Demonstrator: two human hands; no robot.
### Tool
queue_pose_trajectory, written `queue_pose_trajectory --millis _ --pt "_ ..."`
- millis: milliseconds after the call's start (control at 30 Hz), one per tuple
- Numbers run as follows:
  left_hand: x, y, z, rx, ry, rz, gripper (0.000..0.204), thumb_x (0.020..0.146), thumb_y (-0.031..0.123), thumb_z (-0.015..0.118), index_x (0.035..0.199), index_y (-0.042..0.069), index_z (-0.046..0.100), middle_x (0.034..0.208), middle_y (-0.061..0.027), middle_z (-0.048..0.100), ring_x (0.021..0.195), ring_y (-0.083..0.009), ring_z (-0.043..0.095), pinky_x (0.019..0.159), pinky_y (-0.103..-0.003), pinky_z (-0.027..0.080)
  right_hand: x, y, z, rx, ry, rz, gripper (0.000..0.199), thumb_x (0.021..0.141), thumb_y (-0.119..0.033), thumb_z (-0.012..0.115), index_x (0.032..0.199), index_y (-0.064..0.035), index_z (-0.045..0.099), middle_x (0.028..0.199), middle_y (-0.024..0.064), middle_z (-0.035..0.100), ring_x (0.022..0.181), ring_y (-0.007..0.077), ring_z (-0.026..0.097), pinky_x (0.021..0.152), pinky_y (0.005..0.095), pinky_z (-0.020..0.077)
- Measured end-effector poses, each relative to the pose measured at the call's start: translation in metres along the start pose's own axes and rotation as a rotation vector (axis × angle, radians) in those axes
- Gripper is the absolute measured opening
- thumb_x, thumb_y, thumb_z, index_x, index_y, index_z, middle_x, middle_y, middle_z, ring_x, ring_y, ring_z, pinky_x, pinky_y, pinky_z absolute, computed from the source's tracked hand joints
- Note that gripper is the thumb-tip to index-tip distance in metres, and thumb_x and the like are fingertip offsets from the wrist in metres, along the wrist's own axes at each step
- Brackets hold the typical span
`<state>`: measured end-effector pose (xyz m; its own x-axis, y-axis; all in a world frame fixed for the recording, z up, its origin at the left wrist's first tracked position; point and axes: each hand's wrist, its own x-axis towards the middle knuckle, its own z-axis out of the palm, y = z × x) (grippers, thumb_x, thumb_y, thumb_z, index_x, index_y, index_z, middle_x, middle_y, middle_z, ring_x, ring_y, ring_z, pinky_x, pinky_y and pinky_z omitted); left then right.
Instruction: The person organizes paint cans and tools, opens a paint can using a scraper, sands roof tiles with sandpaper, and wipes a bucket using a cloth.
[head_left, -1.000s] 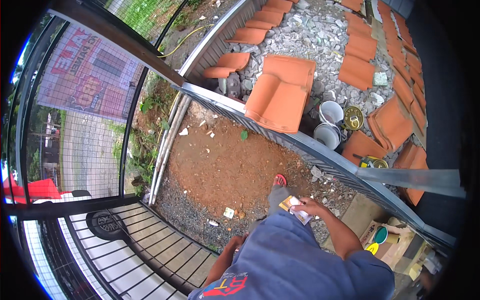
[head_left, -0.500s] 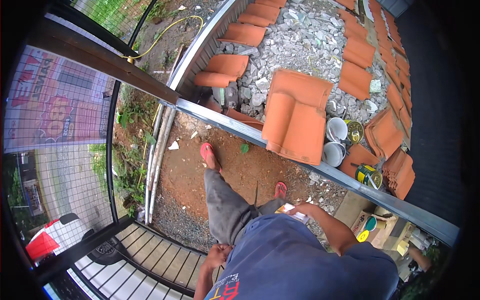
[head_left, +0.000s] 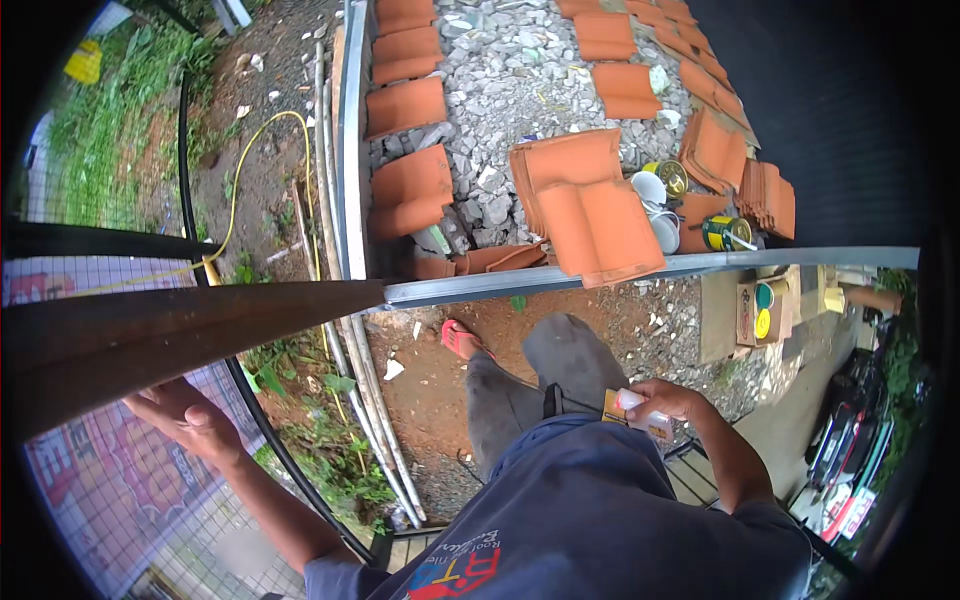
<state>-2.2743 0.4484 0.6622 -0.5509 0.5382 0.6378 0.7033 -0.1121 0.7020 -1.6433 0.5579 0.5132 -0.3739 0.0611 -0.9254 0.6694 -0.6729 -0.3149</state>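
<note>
Where gravel (head_left: 500,190) meets red earth (head_left: 430,390), stacked clay tiles (head_left: 590,205), metal rail (head_left: 640,270)

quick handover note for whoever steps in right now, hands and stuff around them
Left hand: open, palm up, under the brown beam, holding nothing; contact with the beam unclear.
Right hand: shut on a small box with a white piece on top, held at the waist.
Below: stacked roof tiles, paint cans, metal rail, yellow hose.
Done or left: cannot tell; the box is in hand.

outdoor building site: stacked roof tiles (head_left: 590,205), gravel (head_left: 500,90), paint cans (head_left: 725,232).
</note>
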Motion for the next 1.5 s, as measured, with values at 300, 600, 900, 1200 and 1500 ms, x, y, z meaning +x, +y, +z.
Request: queue_pose_trajectory --millis 300,600,900,1200,1500 --pt "0.013 0.011 0.028 0.155 0.209 -0.084 0.122 0.075 0.034 0.091 0.156 -0.007 0.010 0.148 -0.0290 0.035 0.132 -0.0355 0.046 0.113 -0.050 0.042 -0.019 -0.002 0.021 0.752 0.648 -0.643 0.041 0.097 -0.030 0.067 0.126 -0.0046 0.055 0.092 0.0080 0.069 0.080 0.0204 0.068 0.074 0.0328 0.0548" --pt "0.011 0.002 0.028 0.262 0.274 -0.054 0.128 0.073 0.034 0.091 0.153 -0.016 0.004 0.148 -0.0335 0.032 0.134 -0.0394 0.045 0.113 -0.052 0.042 0.071 0.055 0.048 0.942 0.511 -0.344 0.034 0.092 -0.042 0.069 0.112 -0.0140 0.066 0.099 0.0051 0.069 0.087 0.0183 0.066 0.077 0.0358 0.0528" --pt "-0.092 -0.034 0.048 0.860 0.145 0.370 0.062 0.094 0.024 0.074 0.137 -0.002 0.037 0.128 -0.0151 0.045 0.114 -0.0291 0.047 0.095 -0.049 0.043 0.146 -0.025 0.000 0.979 0.471 -0.441 0.042 0.094 -0.039 0.066 0.121 -0.0074 0.062 0.101 0.0136 0.071 0.094 0.0273 0.070 0.089 0.0426 0.0562" --pt "-0.126 -0.097 0.280 0.088 -1.099 -0.812 0.056 0.094 0.022 0.071 0.138 -0.003 0.045 0.129 -0.0162 0.053 0.113 -0.0322 0.054 0.096 -0.047 0.045 0.235 -0.303 -0.195 1.012 0.618 -0.468 0.044 0.096 -0.052 0.065 0.110 -0.0108 0.059 0.084 0.0092 0.068 0.070 0.0211 0.068 0.064 0.0372 0.0581" --pt "0.156 -0.152 0.468 0.248 -1.334 -0.906 0.056 0.093 0.021 0.071 0.138 -0.003 0.046 0.129 -0.0170 0.054 0.115 -0.0335 0.054 0.097 -0.047 0.045 0.187 -0.484 -0.272 0.607 0.310 -0.404 0.037 0.095 -0.038 0.071 0.114 -0.0065 0.063 0.094 0.0013 0.065 0.086 0.0118 0.062 0.075 0.0298 0.0498"
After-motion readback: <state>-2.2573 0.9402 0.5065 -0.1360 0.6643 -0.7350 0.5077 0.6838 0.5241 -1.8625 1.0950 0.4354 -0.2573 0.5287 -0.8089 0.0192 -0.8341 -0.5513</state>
